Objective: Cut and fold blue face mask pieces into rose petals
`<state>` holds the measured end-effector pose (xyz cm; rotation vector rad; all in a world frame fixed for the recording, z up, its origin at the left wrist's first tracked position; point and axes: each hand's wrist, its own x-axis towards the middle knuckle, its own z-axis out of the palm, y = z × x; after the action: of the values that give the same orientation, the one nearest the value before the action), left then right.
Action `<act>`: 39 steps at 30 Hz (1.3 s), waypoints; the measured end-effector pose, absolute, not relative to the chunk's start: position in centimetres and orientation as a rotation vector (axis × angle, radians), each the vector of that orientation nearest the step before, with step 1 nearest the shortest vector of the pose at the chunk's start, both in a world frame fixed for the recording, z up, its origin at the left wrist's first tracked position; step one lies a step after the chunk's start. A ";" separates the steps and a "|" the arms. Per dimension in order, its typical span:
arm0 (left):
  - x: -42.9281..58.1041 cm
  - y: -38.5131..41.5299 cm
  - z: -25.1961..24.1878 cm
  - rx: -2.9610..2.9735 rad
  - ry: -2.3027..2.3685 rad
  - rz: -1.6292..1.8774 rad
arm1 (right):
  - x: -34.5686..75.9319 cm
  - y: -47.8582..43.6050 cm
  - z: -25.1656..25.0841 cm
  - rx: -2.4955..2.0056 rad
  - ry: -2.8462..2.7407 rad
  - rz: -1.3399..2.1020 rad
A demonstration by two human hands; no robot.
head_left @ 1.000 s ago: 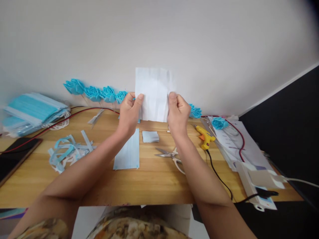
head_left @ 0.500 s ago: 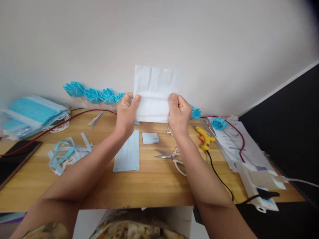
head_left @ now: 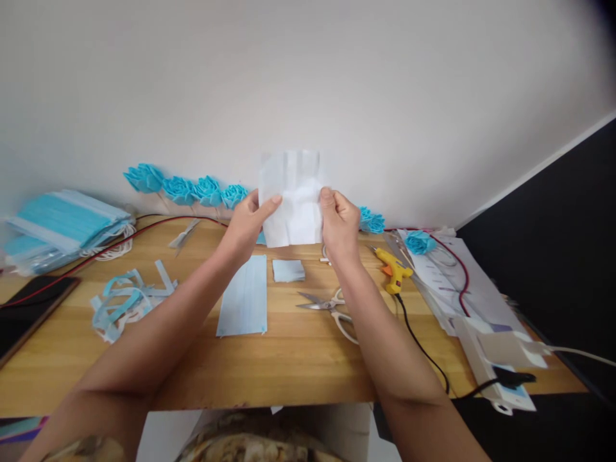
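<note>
A creased white sheet [head_left: 296,208] is held upright above the back of the table. My left hand [head_left: 250,221] pinches its left edge, thumb lying on the near face. At the right edge my right hand [head_left: 339,221] grips it between thumb and curled fingers. Below the sheet, a pale blue mask panel [head_left: 244,296] lies flat on the wood, with a small stack of light blue pieces [head_left: 289,270] beside it. Open scissors [head_left: 332,306] rest near my right forearm.
Blue flowers [head_left: 206,191] stand along the wall. Masks [head_left: 72,221] are piled at the left, near cut strips [head_left: 125,301] and a dark phone [head_left: 36,308]. A yellow glue gun [head_left: 395,269], papers [head_left: 474,276] and a power strip [head_left: 476,353] lie right.
The sheet has come down slightly and looks narrower and more creased. My left thumb has stretched further across it. My right hand has shifted slightly left and down.
</note>
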<state>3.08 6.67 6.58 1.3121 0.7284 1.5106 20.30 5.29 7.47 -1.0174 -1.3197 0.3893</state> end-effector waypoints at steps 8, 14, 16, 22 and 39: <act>2.6 6.9 7.2 1.249 0.689 1.460 | 21.0 5.7 7.3 -1.044 -1.334 0.563; 2.2 6.8 7.2 1.282 0.702 1.424 | 21.2 5.6 7.7 -1.023 -1.340 0.686; 2.4 6.7 7.2 1.308 0.692 1.393 | 21.2 5.6 7.7 -1.015 -1.322 0.688; 2.8 6.6 7.1 1.359 0.762 1.360 | 21.1 5.4 7.7 -1.042 -1.297 0.574; 2.9 5.8 7.1 1.318 0.887 1.542 | 20.6 5.8 7.3 -0.974 -1.298 0.543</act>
<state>2.94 5.84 7.10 1.3177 0.8867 1.5420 20.58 5.77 7.25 -0.9743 -1.2977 0.5425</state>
